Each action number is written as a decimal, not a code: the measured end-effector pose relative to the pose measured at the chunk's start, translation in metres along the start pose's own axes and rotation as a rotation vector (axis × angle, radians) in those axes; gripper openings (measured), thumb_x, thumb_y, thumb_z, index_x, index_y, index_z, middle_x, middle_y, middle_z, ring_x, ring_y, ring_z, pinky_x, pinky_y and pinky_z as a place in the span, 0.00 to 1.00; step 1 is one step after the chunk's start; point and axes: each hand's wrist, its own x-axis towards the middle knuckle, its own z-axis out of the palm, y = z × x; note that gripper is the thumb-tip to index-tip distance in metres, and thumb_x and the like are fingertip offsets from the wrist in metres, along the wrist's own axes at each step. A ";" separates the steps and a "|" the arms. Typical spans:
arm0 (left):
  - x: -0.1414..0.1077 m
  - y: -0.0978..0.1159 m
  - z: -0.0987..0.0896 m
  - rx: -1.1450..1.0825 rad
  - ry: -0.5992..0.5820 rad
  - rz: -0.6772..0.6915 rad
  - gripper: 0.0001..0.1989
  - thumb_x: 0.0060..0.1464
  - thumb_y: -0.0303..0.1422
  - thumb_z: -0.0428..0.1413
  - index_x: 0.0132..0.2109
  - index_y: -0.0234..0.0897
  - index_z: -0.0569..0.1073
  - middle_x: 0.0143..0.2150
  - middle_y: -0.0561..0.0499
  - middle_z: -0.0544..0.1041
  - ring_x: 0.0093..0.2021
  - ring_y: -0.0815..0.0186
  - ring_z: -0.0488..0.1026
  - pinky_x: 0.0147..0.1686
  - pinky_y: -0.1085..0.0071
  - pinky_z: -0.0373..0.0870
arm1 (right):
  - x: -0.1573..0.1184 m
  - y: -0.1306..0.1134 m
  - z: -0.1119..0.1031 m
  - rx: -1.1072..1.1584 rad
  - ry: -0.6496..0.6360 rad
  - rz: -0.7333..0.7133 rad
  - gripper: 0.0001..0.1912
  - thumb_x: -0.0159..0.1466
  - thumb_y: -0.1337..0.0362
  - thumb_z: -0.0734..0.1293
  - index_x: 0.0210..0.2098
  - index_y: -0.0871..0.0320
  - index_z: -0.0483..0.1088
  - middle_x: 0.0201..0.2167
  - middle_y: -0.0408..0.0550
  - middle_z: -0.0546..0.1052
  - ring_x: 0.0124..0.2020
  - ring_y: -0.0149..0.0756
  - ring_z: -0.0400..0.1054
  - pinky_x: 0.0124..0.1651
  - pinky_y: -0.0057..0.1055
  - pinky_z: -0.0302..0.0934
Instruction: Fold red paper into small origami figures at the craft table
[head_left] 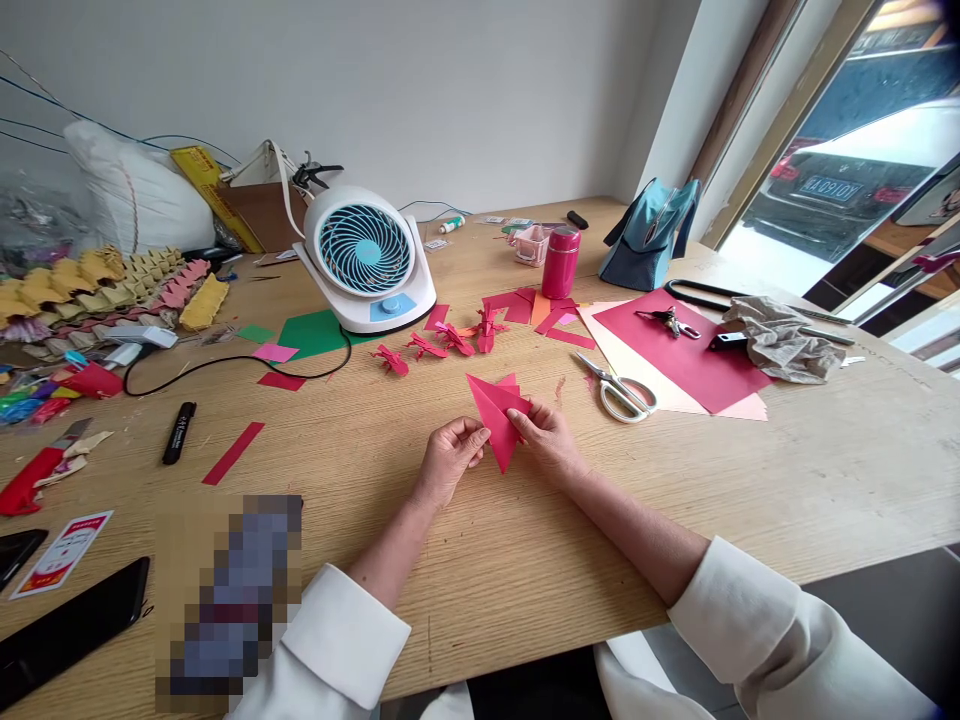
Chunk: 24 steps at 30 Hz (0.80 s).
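A folded red paper (496,418) with pointed corners is held up between my two hands, just above the wooden table. My left hand (450,455) pinches its left edge between thumb and fingers. On the right edge, my right hand (551,438) grips it with the thumb on the front face; the other fingers are partly hidden behind the paper. Several small folded red paper figures (456,340) stand in a row beyond my hands. White-handled scissors (626,395) lie to the right.
A white fan (367,255) stands at the back, its black cable looping left. Near it are a pink bottle (561,264) and a blue bag (651,235). Red sheets (675,350) lie at right; a black marker (179,433) and phone (75,630) lie at left.
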 end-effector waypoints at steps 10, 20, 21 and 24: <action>-0.001 -0.003 0.000 0.074 0.022 0.031 0.18 0.44 0.43 0.66 0.28 0.33 0.72 0.21 0.57 0.65 0.21 0.76 0.58 0.20 0.78 0.53 | -0.002 0.000 0.001 0.001 0.015 0.038 0.23 0.51 0.45 0.74 0.26 0.57 0.67 0.22 0.39 0.69 0.23 0.27 0.57 0.27 0.25 0.56; 0.000 -0.003 -0.001 0.158 0.161 0.166 0.15 0.50 0.41 0.62 0.27 0.36 0.68 0.20 0.59 0.63 0.21 0.75 0.58 0.22 0.76 0.55 | -0.006 0.000 0.009 0.050 -0.132 0.079 0.20 0.47 0.49 0.77 0.29 0.56 0.70 0.29 0.43 0.76 0.32 0.33 0.68 0.39 0.30 0.64; -0.001 -0.002 0.000 0.163 0.170 0.175 0.15 0.50 0.40 0.62 0.27 0.36 0.68 0.20 0.58 0.64 0.22 0.74 0.58 0.23 0.76 0.56 | -0.006 0.000 0.010 0.051 -0.141 0.088 0.21 0.46 0.50 0.78 0.29 0.56 0.71 0.29 0.42 0.76 0.31 0.33 0.68 0.37 0.30 0.63; -0.004 -0.003 0.004 0.188 0.171 0.197 0.14 0.51 0.40 0.61 0.27 0.36 0.68 0.21 0.58 0.64 0.22 0.74 0.59 0.24 0.76 0.57 | -0.006 0.002 0.012 0.021 -0.138 0.092 0.21 0.45 0.49 0.78 0.29 0.56 0.72 0.26 0.41 0.75 0.26 0.31 0.65 0.32 0.29 0.61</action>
